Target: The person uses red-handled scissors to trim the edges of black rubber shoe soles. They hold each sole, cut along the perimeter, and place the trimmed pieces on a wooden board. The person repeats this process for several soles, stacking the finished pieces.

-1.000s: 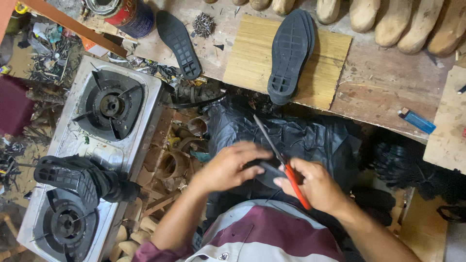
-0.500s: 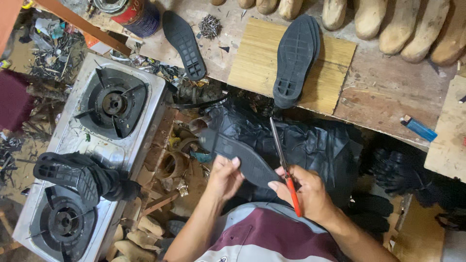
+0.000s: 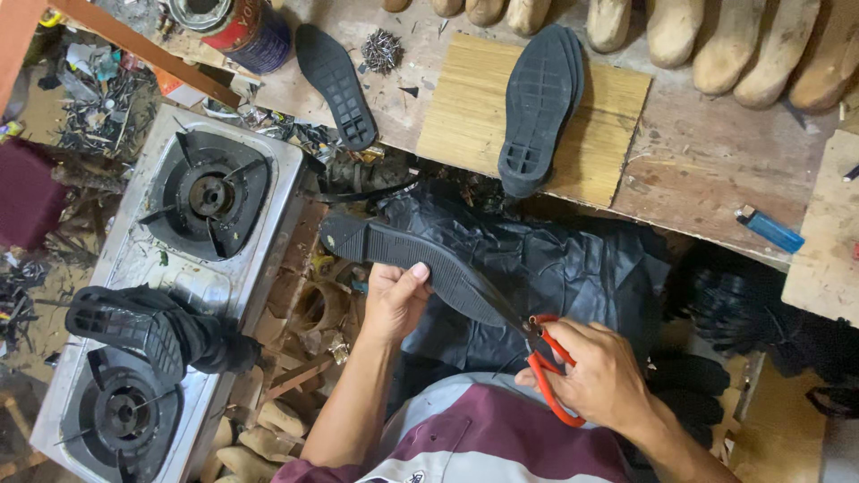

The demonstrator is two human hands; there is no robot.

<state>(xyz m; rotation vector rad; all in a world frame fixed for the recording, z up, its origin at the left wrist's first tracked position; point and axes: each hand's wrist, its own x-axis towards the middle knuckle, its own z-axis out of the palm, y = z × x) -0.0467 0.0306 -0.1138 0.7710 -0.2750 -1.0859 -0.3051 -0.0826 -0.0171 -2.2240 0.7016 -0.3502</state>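
Gripped by the left hand (image 3: 394,300), a ridged black rubber sole (image 3: 420,255) meets red-handled scissors (image 3: 546,358), clasped in the right hand (image 3: 604,376) at five o'clock.

Black ridged sole (image 3: 420,259), red-handled scissors (image 3: 548,362), blue lighter (image 3: 769,229), maroon-and-grey shirt (image 3: 501,438), silver stove (image 3: 170,286).
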